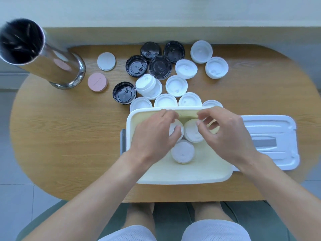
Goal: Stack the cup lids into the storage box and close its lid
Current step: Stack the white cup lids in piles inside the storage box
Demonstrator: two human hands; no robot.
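Both hands are down inside the open box point(178, 174). The left hand point(156, 136) is pinching one white lid point(178, 134); the right hand point(227, 134) is pinching another point(192, 132) touching it, with a third lid point(182, 152) just nearer. The box's cover point(271, 141) lies right of it. Past the box, white lids point(176, 86) and black lids point(159, 66) are scattered on the table point(69, 136).

The table point(69, 136) was oval, of light wood with a visible grain. Behind it ran a pale ledge point(156, 11), lit softly from above. The floor point(13, 197) had light grey tiles. A dark green seat point(170, 216) stood at the near edge.
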